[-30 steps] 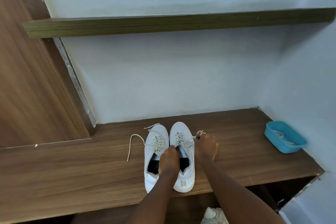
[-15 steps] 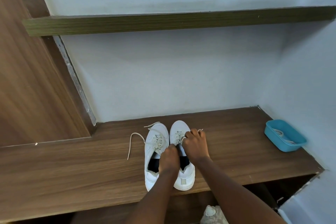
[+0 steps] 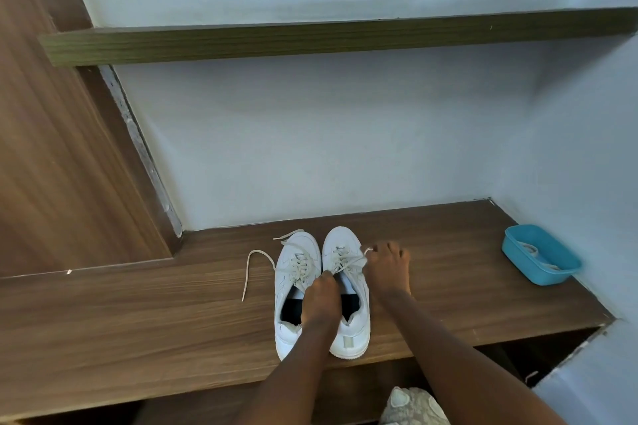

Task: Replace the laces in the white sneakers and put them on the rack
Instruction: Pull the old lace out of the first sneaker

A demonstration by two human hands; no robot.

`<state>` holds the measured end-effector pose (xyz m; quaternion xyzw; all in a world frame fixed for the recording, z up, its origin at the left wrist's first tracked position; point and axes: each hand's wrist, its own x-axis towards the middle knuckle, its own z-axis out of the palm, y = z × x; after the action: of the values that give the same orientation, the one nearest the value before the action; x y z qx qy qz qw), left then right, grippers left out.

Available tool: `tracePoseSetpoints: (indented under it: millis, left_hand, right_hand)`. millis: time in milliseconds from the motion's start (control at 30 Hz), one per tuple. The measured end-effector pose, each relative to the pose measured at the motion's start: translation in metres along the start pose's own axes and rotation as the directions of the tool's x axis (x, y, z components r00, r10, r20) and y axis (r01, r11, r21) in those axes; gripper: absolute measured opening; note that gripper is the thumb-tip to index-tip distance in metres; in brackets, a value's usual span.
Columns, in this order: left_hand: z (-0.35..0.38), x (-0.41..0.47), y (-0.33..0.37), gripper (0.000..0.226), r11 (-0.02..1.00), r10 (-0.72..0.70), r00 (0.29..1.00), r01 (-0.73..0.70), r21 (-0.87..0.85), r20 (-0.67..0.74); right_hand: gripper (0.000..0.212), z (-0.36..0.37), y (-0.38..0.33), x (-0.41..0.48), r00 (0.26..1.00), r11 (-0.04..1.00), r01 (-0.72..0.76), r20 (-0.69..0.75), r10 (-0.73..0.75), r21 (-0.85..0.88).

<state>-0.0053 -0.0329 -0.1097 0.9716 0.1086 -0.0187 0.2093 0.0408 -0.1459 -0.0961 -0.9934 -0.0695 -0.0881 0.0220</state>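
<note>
Count: two white sneakers, two shelves, one blue tub, and both of your hands in frame. All positions are taken from the lower shelf (image 3: 138, 321).

Left to right along it:

- A wooden side panel (image 3: 51, 166) closed off its left end.
- Left of its middle, the loose lace (image 3: 257, 251) of the left sneaker (image 3: 288, 281) trailed over the board, one end lying toward the front edge.
- Both sneakers stood at the shelf's middle, soles down, side by side and touching. Heels were at the front edge and toes pointed toward the wall (image 3: 328, 148) at the shelf's back. The long axes ran front to back, roughly parallel.
- The right sneaker (image 3: 345, 252) carried the taut lace (image 3: 348, 260) through its eyelets.
- Your left hand (image 3: 319, 298) lay over the pair, fingers curled down and gripping the taut lace at the tongue.
- Your right hand (image 3: 386, 269) sat just right of the right sneaker's toe half, fingertips pinching that lace's free end, which was drawn out sideways.
- Near the shelf's right end, well apart from the pair, stood the blue tub (image 3: 556, 277) with a pale lace (image 3: 533, 250) lying inside.

Above the lower shelf ran the upper shelf (image 3: 310, 41), seen edge-on with its top surface hidden. Below the front edge a pale mottled item (image 3: 412, 407) showed in part; its kind was not resolvable.

Obstruction: your left hand and forearm covered much of the right sneaker's opening.
</note>
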Motion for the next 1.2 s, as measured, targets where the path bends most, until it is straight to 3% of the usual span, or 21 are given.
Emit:
tracePoseSetpoints:
  millis: [133, 300, 400, 500, 633, 667, 767, 867, 933, 1033, 1200]
  left_hand:
    - [0.001, 0.0, -0.001, 0.027, 1.0, 0.006, 1.0, -0.006, 0.004, -0.003]
    - [0.0, 0.0, -0.001, 0.028, 1.0, 0.018, 1.0, -0.018, 0.025, 0.004]
    - [0.0, 0.0, -0.001, 0.027, 0.999, 0.017, 1.0, -0.017, 0.029, 0.007]
    - [0.0, 0.001, -0.001, 0.026, 0.999, 0.022, 1.0, -0.022, 0.025, 0.002]
    - [0.0, 0.0, -0.001, 0.026, 1.0, 0.021, 1.0, -0.021, 0.008, -0.004]
    - [0.0, 0.0, -0.001, 0.026, 1.0, 0.023, 1.0, -0.023, 0.008, -0.007]
    - [0.0, -0.001, -0.002, 0.026, 1.0, 0.024, 1.0, -0.024, 0.016, -0.011]
    - [0.0, -0.001, -0.002, 0.027, 0.999, 0.034, 0.999, -0.033, 0.028, -0.017]
    - [-0.001, -0.002, -0.001, 0.028, 0.999, 0.034, 0.999, -0.033, 0.032, -0.016]
    - [-0.001, -0.002, -0.002, 0.027, 0.998, 0.035, 0.999, -0.034, 0.044, -0.02]
    - [-0.002, -0.001, -0.001, 0.027, 0.998, 0.042, 0.999, -0.041, 0.052, -0.01]
  right_hand:
    - [0.025, 0.007, -0.009, 0.002, 0.985, 0.985, 0.156, -0.066, -0.161, -0.078]
    - [0.026, 0.006, -0.009, 0.003, 0.975, 0.98, 0.177, -0.124, -0.187, -0.087]
    - [0.027, 0.004, -0.002, 0.003, 0.984, 0.995, 0.1, -0.147, -0.099, -0.003]
    - [0.021, 0.004, 0.004, 0.003, 0.984, 0.991, -0.088, -0.147, 0.102, 0.101]
    - [0.006, -0.004, 0.007, 0.001, 0.955, 0.949, -0.281, -0.056, 0.291, 0.144]
    - [0.015, -0.003, 0.007, 0.002, 0.961, 0.958, -0.266, -0.051, 0.273, 0.11]
    - [0.029, 0.003, 0.005, 0.005, 0.999, 0.999, -0.041, 0.002, 0.041, 0.008]
    - [0.035, 0.011, -0.004, 0.005, 0.986, 0.987, 0.159, 0.053, -0.157, -0.032]
    - [0.033, 0.013, -0.01, 0.004, 0.981, 0.981, 0.192, 0.026, -0.192, -0.036]
    - [0.014, 0.007, -0.017, 0.001, 0.975, 0.975, 0.215, -0.054, -0.217, -0.048]
    - [0.023, 0.01, -0.013, 0.005, 0.966, 0.974, 0.211, -0.134, -0.22, -0.078]
